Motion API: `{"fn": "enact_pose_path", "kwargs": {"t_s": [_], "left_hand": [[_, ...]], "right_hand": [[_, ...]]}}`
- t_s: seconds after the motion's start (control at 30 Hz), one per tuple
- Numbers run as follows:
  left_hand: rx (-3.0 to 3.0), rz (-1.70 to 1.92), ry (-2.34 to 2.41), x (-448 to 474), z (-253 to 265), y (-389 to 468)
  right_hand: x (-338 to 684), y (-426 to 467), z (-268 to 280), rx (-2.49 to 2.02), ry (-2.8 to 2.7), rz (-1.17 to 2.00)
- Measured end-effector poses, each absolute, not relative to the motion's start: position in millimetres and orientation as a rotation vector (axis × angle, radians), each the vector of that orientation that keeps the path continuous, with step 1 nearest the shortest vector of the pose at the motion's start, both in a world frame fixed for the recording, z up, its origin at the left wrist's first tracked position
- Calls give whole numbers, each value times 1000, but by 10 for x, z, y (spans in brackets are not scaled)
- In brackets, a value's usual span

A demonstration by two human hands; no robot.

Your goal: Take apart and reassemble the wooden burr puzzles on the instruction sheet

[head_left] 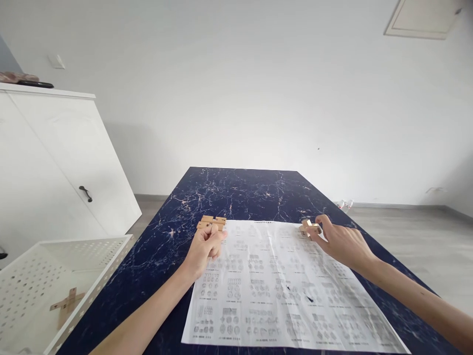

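Observation:
A large printed sheet [273, 276], creased and covered with rows of small diagrams, lies flat on the dark blue marbled table. At its upper left corner are several notched wooden pieces [212, 220], set side by side. My left hand [207, 249] is closed right against them, fingers curled and thumb pressed in; whether it pinches a piece or the paper is hidden. At the upper right corner sits a small cross-shaped wooden block puzzle [309, 228]. The thumb and index finger of my right hand [342, 242] close around its right side.
A white perforated bin [121, 256] stands left of the table, with a wooden cross-shaped piece [68, 301] inside. Behind it is a white cabinet [55, 162] with a black handle. The table's far edge [244, 169] faces a pale wall.

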State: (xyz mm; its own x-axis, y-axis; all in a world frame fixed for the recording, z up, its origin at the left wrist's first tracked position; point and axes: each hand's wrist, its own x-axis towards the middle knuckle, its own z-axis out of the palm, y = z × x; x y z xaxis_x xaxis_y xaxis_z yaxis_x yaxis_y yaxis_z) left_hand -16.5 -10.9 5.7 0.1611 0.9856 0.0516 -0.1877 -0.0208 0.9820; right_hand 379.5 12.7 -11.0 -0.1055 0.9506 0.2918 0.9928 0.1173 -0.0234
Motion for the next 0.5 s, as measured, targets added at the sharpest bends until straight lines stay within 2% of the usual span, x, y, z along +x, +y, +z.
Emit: {"fn": "enact_pose_path", "kwargs": {"t_s": [0.2, 0.5], "left_hand": [[1249, 1127, 866, -137, 93, -144], [1349, 1028, 840, -144, 43, -157]], "right_hand": [[3822, 146, -188, -1912, -2215, -187], [3747, 158, -196, -1730, -2259, -317]]}}
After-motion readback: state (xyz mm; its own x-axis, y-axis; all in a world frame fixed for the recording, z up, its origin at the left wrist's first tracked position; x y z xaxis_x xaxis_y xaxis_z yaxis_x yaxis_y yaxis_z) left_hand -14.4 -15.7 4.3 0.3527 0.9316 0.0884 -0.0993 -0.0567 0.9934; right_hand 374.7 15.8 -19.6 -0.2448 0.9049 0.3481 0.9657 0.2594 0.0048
